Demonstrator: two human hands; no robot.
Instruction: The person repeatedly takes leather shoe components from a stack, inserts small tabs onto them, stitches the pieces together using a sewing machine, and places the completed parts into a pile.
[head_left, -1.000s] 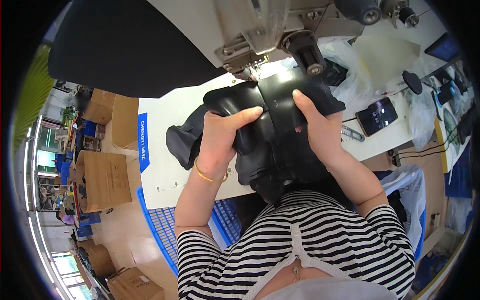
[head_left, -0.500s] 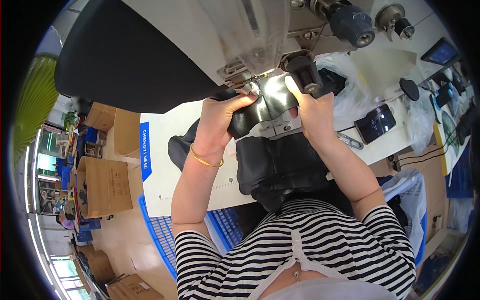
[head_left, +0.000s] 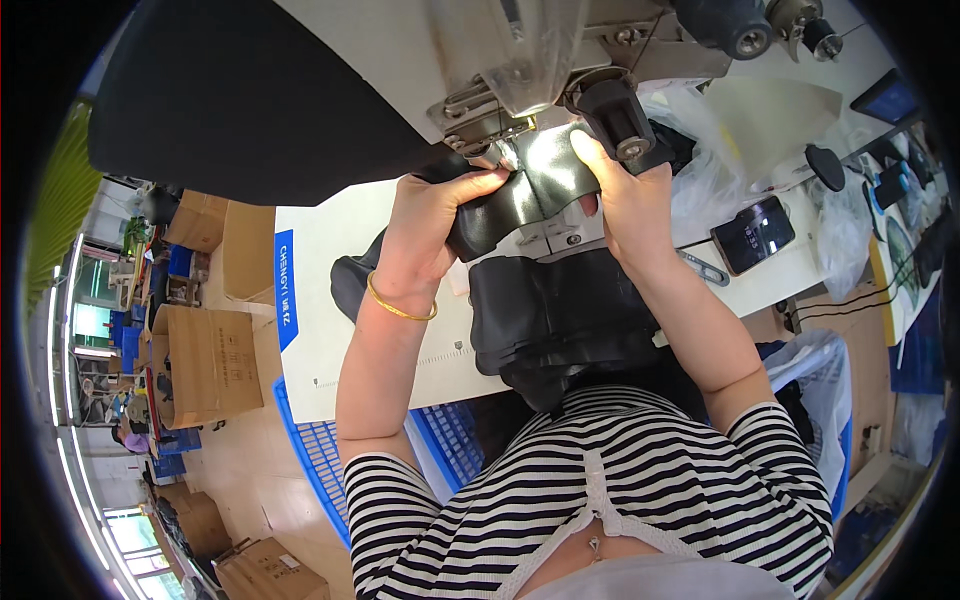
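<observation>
A shiny black leather-like piece (head_left: 522,203) with a seam down its middle lies under the lit needle area of a sewing machine (head_left: 490,125). My left hand (head_left: 428,222) grips its left edge, thumb on top and fingers hidden beneath. On the right edge, my right hand (head_left: 632,205) pinches the piece with the thumb above and a fingertip showing below. More black pieces (head_left: 560,310) are stacked between my forearms, at the table's near edge. Another dark part (head_left: 352,285) sticks out to the left, beyond my left wrist.
A phone (head_left: 752,236) and a small grey thread snipper (head_left: 703,268) lie right of my right forearm. Clear plastic bags (head_left: 705,185) sit behind them. Blue baskets (head_left: 315,450) stand below the white table (head_left: 400,385). Cardboard boxes (head_left: 208,365) are on the floor at left.
The whole view has shifted slightly. Both hands keep their hold on the black piece at the needle area, with little visible movement of the piece itself.
</observation>
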